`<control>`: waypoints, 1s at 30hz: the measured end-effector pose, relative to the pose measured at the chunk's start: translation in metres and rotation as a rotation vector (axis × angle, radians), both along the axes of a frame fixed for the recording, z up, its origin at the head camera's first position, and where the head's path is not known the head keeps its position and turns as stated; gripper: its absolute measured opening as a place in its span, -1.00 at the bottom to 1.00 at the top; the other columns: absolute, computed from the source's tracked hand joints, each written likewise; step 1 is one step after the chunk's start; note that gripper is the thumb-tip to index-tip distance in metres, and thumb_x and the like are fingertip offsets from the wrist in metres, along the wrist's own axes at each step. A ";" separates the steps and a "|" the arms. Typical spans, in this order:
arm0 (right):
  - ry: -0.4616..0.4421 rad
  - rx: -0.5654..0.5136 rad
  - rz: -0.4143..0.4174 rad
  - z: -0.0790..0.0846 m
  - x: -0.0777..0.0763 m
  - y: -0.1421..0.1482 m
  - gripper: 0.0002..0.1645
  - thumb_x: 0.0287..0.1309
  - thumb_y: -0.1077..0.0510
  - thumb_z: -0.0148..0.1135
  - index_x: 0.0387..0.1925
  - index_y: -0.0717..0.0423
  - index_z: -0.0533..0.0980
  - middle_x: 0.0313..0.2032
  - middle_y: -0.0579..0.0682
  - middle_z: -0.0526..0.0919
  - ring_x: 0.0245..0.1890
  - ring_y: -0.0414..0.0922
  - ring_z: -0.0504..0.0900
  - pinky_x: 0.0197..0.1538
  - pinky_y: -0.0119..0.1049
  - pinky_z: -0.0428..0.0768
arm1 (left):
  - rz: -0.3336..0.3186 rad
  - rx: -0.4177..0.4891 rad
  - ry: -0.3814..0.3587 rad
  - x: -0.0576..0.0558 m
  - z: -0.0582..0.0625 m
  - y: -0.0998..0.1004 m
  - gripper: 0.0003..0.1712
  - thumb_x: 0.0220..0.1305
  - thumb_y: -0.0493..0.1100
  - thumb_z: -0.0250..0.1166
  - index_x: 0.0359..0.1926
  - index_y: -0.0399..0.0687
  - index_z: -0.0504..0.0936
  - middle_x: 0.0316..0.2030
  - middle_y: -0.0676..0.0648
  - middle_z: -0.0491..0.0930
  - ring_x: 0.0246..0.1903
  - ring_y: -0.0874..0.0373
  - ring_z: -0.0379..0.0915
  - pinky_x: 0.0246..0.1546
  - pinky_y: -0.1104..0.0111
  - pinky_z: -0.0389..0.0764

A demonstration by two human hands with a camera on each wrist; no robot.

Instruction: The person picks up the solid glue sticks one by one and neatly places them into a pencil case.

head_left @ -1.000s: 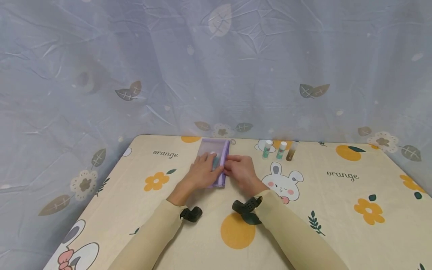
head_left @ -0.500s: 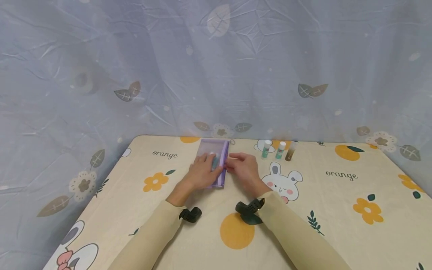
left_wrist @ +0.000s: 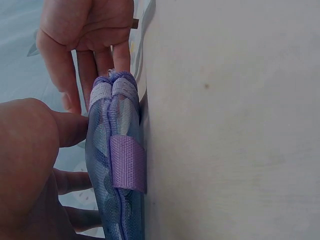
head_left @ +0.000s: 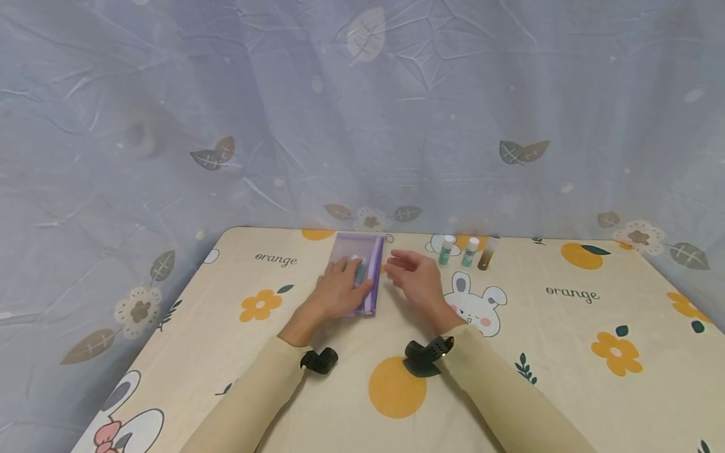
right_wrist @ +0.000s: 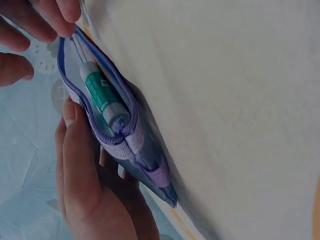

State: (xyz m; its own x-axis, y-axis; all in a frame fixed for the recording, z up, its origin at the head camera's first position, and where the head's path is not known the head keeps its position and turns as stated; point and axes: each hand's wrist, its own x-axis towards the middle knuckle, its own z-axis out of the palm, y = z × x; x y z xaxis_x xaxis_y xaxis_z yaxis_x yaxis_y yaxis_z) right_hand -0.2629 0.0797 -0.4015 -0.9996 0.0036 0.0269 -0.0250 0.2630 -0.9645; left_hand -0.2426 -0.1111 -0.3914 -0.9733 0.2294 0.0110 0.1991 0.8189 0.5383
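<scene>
From above, the purple pouch (head_left: 357,243) veils the tube (right_wrist: 101,93) inside

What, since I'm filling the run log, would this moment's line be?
left hand: resting on purple mesh pouch; right hand: beside pouch, holding nothing; pouch: mouth open, green tube inside; outside pouch: two green tubes, brown tube
</scene>
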 end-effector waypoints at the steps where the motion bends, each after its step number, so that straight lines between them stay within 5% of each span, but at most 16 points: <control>1: 0.014 0.011 0.004 0.000 0.000 0.001 -0.44 0.43 0.11 0.36 0.40 0.05 0.54 0.26 0.10 0.72 0.20 0.02 0.74 0.15 -0.19 0.76 | -0.002 -0.001 0.001 0.000 0.000 0.000 -0.23 0.59 0.15 0.08 0.61 -0.17 0.24 0.63 -0.38 0.12 0.64 -0.39 -0.02 0.57 -0.33 0.10; 30: 0.118 0.047 0.077 0.017 0.003 0.018 -0.36 0.42 0.03 0.38 0.46 -0.03 0.49 0.42 0.01 0.60 0.38 0.02 0.65 0.36 -0.02 0.63 | -0.001 -0.003 0.007 0.000 -0.001 0.000 -0.21 0.58 0.16 0.10 0.62 -0.15 0.23 0.63 -0.36 0.13 0.64 -0.34 0.00 0.57 -0.31 0.11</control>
